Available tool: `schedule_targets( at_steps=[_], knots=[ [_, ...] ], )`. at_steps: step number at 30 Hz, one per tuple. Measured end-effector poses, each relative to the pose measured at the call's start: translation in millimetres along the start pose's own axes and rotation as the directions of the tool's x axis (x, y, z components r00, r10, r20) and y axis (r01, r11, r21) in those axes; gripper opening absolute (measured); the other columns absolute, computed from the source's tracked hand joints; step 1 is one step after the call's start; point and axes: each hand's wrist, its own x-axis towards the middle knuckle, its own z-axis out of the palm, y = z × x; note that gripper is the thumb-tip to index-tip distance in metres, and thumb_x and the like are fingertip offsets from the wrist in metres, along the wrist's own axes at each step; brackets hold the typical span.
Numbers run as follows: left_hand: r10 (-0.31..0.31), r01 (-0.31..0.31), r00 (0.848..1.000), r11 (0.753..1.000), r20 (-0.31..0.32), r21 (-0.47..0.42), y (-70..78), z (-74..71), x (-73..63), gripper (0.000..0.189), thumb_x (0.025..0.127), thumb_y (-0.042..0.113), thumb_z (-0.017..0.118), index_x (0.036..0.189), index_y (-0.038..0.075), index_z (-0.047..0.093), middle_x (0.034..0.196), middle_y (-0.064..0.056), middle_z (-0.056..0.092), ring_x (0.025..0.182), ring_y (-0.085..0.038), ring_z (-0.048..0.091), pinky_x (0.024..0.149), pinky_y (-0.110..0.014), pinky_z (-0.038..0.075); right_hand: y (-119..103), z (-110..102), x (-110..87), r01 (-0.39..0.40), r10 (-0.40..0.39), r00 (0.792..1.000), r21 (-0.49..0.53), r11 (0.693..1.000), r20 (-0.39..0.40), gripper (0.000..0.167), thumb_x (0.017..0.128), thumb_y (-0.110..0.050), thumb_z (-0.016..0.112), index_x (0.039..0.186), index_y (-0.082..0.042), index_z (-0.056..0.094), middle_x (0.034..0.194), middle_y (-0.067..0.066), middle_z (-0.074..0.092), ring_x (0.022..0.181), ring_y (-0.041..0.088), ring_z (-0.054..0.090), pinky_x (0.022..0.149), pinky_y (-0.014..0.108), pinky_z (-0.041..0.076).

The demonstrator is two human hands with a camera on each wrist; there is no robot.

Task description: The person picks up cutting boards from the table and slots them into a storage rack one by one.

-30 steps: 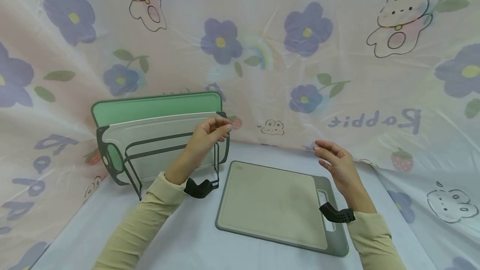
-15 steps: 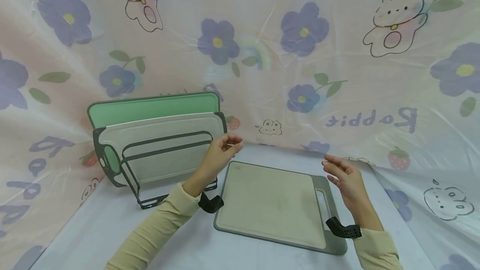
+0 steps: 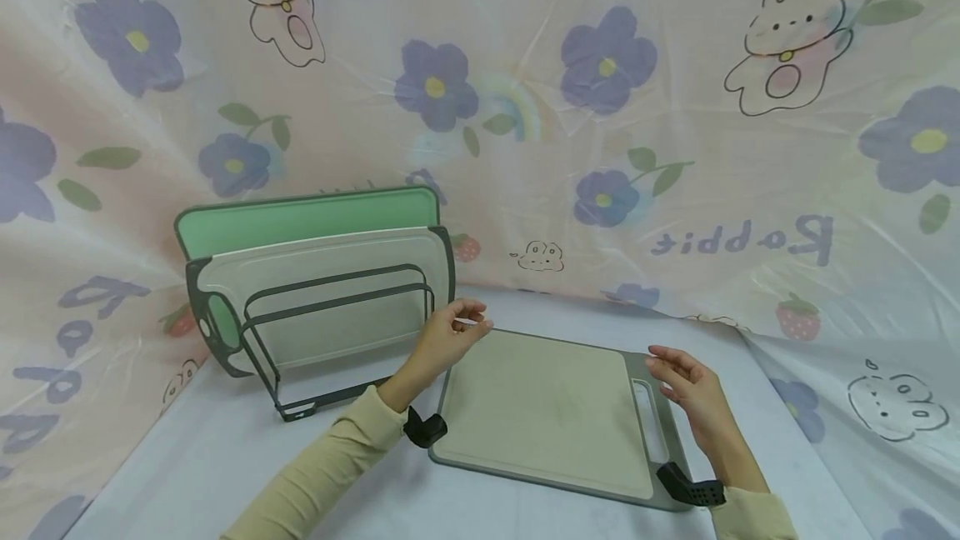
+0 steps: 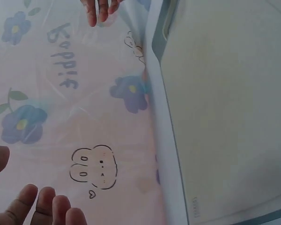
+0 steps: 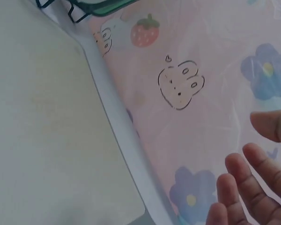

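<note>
A beige cutting board (image 3: 547, 419) with a grey-green rim and a slotted handle at its right end lies flat on the white-covered table. My left hand (image 3: 444, 342) hovers about its far left corner, fingers loosely bent and holding nothing. Around the far right corner, near the handle slot, is my right hand (image 3: 693, 394), also with nothing in it. The thumb and fingers (image 4: 46, 206) of the left hand are spread apart in the left wrist view. In the right wrist view the right hand's fingers (image 5: 246, 187) are likewise apart, off the board.
Left of the board stands a dark wire rack (image 3: 330, 304) with a white board (image 3: 322, 250) and a green board (image 3: 307, 216) upright in it. A flower-and-rabbit-printed curtain (image 3: 510, 165) hangs behind the table.
Both hands have come down toward the flat cutting board; the left has also moved right, away from the rack, and the right slightly right. The boards have stayed put.
</note>
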Motion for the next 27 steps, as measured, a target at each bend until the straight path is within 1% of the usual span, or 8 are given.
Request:
schedule_targets(
  at_steps=[4, 9, 11, 15, 19, 23, 26, 27],
  knots=[
    [0.011, -0.009, 1.0, 0.996, -0.02, 0.085, -8.4, 1.4, -2.7, 0.027, 0.09, 0.019, 0.07, 0.113, 0.004, 0.064, 0.1, -0.006, 0.063, 0.082, -0.018, 0.057, 0.066, -0.03, 0.047, 9.0, -3.1, -0.9, -0.009, 0.01, 1.0, -0.09, 0.996, 0.005, 0.054, 0.098, -0.034, 0.06, 0.135, 0.002, 0.047, 0.109, -0.013, 0.061, 0.098, -0.001, 0.055, 0.084, 0.027, 0.046],
    [0.064, -0.056, 0.997, 0.983, -0.039, 0.177, -23.3, 4.9, -6.1, 0.028, 0.09, 0.018, 0.07, 0.113, 0.002, 0.063, 0.102, -0.012, 0.063, 0.081, -0.018, 0.058, 0.065, -0.031, 0.049, 18.9, -4.0, -3.4, -0.046, 0.046, 0.999, -0.148, 0.988, -0.005, 0.058, 0.097, -0.038, 0.061, 0.137, 0.002, 0.046, 0.112, -0.006, 0.061, 0.097, -0.001, 0.054, 0.088, 0.04, 0.043],
    [0.059, -0.052, 0.998, 0.979, -0.033, 0.196, -27.8, 6.4, -8.7, 0.03, 0.09, 0.018, 0.069, 0.114, 0.001, 0.062, 0.103, -0.012, 0.063, 0.083, -0.02, 0.058, 0.067, -0.032, 0.049, 22.8, -3.6, -4.5, -0.056, 0.056, 0.998, -0.156, 0.986, -0.006, 0.059, 0.097, -0.038, 0.061, 0.137, 0.002, 0.046, 0.114, -0.002, 0.06, 0.097, -0.001, 0.053, 0.089, 0.043, 0.042],
    [0.049, -0.045, 0.999, 0.973, -0.01, 0.227, -37.6, 10.3, -13.7, 0.034, 0.09, 0.02, 0.069, 0.117, 0.0, 0.061, 0.11, -0.014, 0.062, 0.091, -0.028, 0.059, 0.073, -0.039, 0.05, 29.8, -4.4, -6.4, -0.079, 0.078, 0.997, -0.177, 0.981, -0.011, 0.061, 0.097, -0.038, 0.06, 0.139, 0.003, 0.044, 0.122, 0.007, 0.058, 0.097, -0.002, 0.052, 0.09, 0.043, 0.042],
    [0.056, -0.056, 0.998, 0.965, 0.009, 0.257, -49.5, 15.5, -17.8, 0.04, 0.089, 0.019, 0.069, 0.121, -0.002, 0.058, 0.12, -0.021, 0.059, 0.103, -0.041, 0.057, 0.082, -0.05, 0.049, 34.1, -6.0, -7.9, -0.117, 0.111, 0.993, -0.21, 0.971, -0.037, 0.061, 0.097, -0.038, 0.06, 0.14, 0.002, 0.043, 0.13, 0.016, 0.053, 0.097, -0.002, 0.051, 0.091, 0.043, 0.043],
    [0.047, -0.045, 0.999, 0.957, 0.002, 0.286, -59.7, 20.7, -20.5, 0.048, 0.088, 0.019, 0.069, 0.126, -0.005, 0.054, 0.125, -0.026, 0.054, 0.113, -0.046, 0.051, 0.091, -0.057, 0.044, 38.7, -8.7, -8.5, -0.165, 0.156, 0.986, -0.205, 0.965, -0.058, 0.065, 0.096, -0.039, 0.061, 0.142, 0.003, 0.041, 0.137, 0.022, 0.046, 0.111, 0.016, 0.05, 0.098, 0.049, 0.039],
    [0.02, -0.015, 1.0, 0.957, -0.014, 0.291, -66.4, 24.1, -21.2, 0.053, 0.088, 0.02, 0.069, 0.129, -0.006, 0.049, 0.128, -0.03, 0.051, 0.112, -0.046, 0.051, 0.092, -0.058, 0.042, 45.6, -12.0, -8.4, -0.182, 0.173, 0.983, -0.2, 0.963, -0.062, 0.067, 0.096, -0.038, 0.062, 0.142, 0.005, 0.039, 0.141, 0.025, 0.041, 0.123, 0.032, 0.041, 0.102, 0.055, 0.033],
    [0.01, -0.004, 1.0, 0.957, -0.019, 0.29, -68.7, 25.1, -21.0, 0.054, 0.088, 0.02, 0.068, 0.13, -0.007, 0.048, 0.128, -0.031, 0.05, 0.111, -0.046, 0.052, 0.092, -0.058, 0.043, 48.8, -13.1, -7.6, -0.186, 0.175, 0.982, -0.215, 0.959, -0.07, 0.068, 0.095, -0.04, 0.062, 0.141, 0.004, 0.04, 0.141, 0.024, 0.041, 0.124, 0.033, 0.04, 0.101, 0.054, 0.035]
  ],
)
